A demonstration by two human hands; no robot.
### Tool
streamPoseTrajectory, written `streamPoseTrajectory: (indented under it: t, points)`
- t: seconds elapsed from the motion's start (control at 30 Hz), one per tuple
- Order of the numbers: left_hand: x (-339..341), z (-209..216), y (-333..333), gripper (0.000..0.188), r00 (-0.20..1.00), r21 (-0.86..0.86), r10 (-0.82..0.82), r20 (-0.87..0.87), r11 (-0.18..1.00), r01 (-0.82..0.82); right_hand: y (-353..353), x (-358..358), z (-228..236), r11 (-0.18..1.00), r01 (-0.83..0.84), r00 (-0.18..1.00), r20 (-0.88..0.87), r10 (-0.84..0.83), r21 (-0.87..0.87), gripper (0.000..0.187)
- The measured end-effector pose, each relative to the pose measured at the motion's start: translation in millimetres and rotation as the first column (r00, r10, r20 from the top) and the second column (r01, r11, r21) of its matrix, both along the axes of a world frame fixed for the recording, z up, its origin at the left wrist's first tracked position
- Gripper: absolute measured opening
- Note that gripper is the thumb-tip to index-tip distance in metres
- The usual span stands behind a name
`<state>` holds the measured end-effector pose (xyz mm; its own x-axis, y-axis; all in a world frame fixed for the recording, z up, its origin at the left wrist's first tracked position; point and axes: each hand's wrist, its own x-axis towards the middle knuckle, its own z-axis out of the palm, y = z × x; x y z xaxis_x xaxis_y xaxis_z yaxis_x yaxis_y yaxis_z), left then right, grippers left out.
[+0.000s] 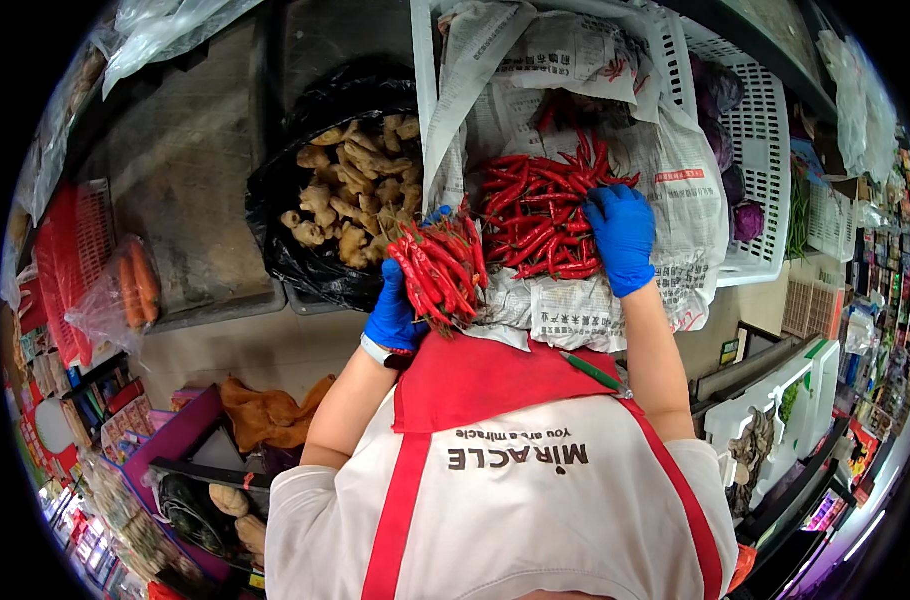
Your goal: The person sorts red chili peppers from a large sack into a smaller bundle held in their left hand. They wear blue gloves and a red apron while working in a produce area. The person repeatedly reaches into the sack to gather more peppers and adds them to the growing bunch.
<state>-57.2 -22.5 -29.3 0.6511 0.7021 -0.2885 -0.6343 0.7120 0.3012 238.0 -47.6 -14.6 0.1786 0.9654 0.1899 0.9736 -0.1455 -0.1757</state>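
A bunch of red chili peppers (437, 268) rests in my left hand (393, 312), which wears a blue glove and has its fingers wrapped round them. The bunch is held at the near edge of a white crate (427, 90) lined with newspaper (690, 190). Inside that crate lies a heap of red chilies (540, 215). My right hand (623, 232), also in a blue glove, lies on the heap's right side with its fingers bent over the peppers. Whether it grips any of them is hidden by the fingers.
Left of the crate, ginger roots (360, 185) fill a black plastic bag (275, 215). A white basket (775, 150) with purple cabbages (748, 222) stands to the right. Far left are a dark tray (190, 200) and bagged carrots (140, 280). A green pen (590, 370) is at my apron (465, 385).
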Motion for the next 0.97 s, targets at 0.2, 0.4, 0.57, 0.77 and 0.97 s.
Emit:
streamPoseTrajectory:
  t: [0.2, 0.4, 0.57, 0.77, 0.97]
  points:
    - [-2, -2, -1, 0.091, 1.000, -0.003, -0.018, 0.005, 1.000, 0.018, -22, 2, 1, 0.999, -0.034, 0.981, -0.192, 0.036, 0.015, 0.014]
    - [0, 5, 0, 0.092, 1.000, 0.006, -0.025, -0.014, 1.000, 0.025, -29, -6, 6, 0.997, 0.079, 0.904, -0.421, -0.073, -0.004, 0.016]
    - [1, 3, 1, 0.093, 1.000, 0.061, -0.029, -0.006, 0.998, 0.029, -16, -14, 17, 0.995, -0.014, 0.982, -0.184, 0.032, 0.098, 0.024]
    - [-2, 0, -1, 0.090, 0.999, 0.014, -0.034, 0.016, 0.999, 0.034, 1, -16, -1, 0.998, -0.055, 0.998, 0.000, 0.055, -0.041, 0.023]
    - [-7, -14, -2, 0.088, 0.996, -0.014, -0.059, 0.063, 0.998, 0.060, -21, -17, 4, 0.995, -0.017, 0.988, -0.150, 0.033, 0.103, 0.022]
